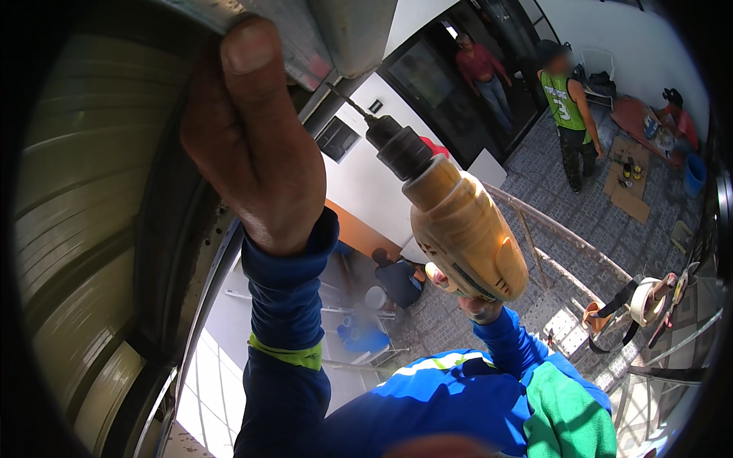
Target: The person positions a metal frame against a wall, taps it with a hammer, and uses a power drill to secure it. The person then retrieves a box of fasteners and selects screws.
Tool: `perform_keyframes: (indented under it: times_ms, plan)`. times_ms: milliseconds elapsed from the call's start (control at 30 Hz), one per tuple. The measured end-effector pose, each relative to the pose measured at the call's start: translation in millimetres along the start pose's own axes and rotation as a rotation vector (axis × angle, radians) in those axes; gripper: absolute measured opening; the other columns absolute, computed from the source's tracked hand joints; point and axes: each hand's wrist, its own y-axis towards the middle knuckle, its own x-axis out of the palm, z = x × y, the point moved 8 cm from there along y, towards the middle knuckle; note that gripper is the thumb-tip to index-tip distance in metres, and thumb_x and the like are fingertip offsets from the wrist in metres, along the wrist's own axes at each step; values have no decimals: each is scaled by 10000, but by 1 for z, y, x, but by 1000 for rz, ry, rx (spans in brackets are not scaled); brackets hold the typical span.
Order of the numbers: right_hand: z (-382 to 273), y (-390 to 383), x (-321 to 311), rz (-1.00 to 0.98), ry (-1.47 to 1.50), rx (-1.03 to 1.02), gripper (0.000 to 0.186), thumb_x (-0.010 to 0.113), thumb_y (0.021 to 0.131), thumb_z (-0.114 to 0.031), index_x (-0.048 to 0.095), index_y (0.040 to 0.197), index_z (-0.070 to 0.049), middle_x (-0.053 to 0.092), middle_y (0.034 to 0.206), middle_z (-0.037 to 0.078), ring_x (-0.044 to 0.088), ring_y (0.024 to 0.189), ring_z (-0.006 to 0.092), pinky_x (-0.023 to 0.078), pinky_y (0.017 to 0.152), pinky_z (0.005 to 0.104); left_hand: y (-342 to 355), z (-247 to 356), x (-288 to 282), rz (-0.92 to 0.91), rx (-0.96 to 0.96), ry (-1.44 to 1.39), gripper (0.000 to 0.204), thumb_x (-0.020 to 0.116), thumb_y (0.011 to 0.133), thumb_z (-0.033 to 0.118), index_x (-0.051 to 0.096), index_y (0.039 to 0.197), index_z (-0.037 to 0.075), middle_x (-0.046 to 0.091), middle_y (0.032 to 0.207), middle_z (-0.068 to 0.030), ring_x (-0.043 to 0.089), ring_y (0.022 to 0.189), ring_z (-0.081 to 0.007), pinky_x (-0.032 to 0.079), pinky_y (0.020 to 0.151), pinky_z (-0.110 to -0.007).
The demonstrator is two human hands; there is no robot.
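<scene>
On my feed the left hand (259, 145) is raised to the left of the yellow drill (469, 229), thumb pointing up, wrist upright in its blue sleeve. Its fingers curl out of my sight beside a metal beam (355, 34), so I cannot tell whether they grip anything. The right hand (479, 308) sits low behind the drill, clamped around its handle, well apart from the left. I read the drill as tilted, its bit (347, 99) aimed up and left at the beam's lower edge; contact there I can't confirm. Left of the drill, past the left hand, I have ribbed metal sheeting (80, 198). Beyond the drill to the right, a scaffold rail (569, 237) crosses above a patterned tile floor (527, 183), where a person in a green top (566, 107) stands near some cardboard (630, 183).
</scene>
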Motion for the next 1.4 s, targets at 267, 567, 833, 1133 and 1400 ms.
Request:
perform_keyframes:
  times_ms: [267,567,833,1133,1400]
  plan:
    - [0,7,9,10,230,22,785,805,845,-332,369,1453,-95,522,1222,66,528,918,165,426,763,306,-1,1,-1,-22,26,-154,625,548,969,578,610,986,-44,592,901,-83,581,834,-177,504,786,-338]
    - [-5,9,2,-20,-48,44,847,817,827,-342,340,1474,-74,560,1244,125,575,1063,238,479,896,356,5,-17,-8,-9,37,-39,624,547,967,584,607,982,-37,569,877,-69,565,818,-174,500,791,-327]
    - [-4,12,12,-58,258,-52,787,787,865,-270,338,1498,-137,514,1352,113,546,1104,222,455,842,403,2,-6,-4,-1,16,-45,636,546,965,587,606,1025,-43,579,914,-83,577,850,-185,503,805,-340]
    - [-5,12,13,-67,257,-39,775,792,860,-259,352,1491,-158,491,1377,88,520,1076,205,423,802,379,1,-1,-2,8,-19,-29,653,544,964,591,605,1074,-50,592,956,-97,590,887,-198,505,820,-354]
    - [-5,11,12,-44,253,-34,792,803,849,-287,355,1483,-132,508,1343,106,532,1056,212,428,806,381,-2,1,0,-57,82,-153,650,541,965,592,608,1074,-46,590,949,-89,584,875,-189,501,803,-349]
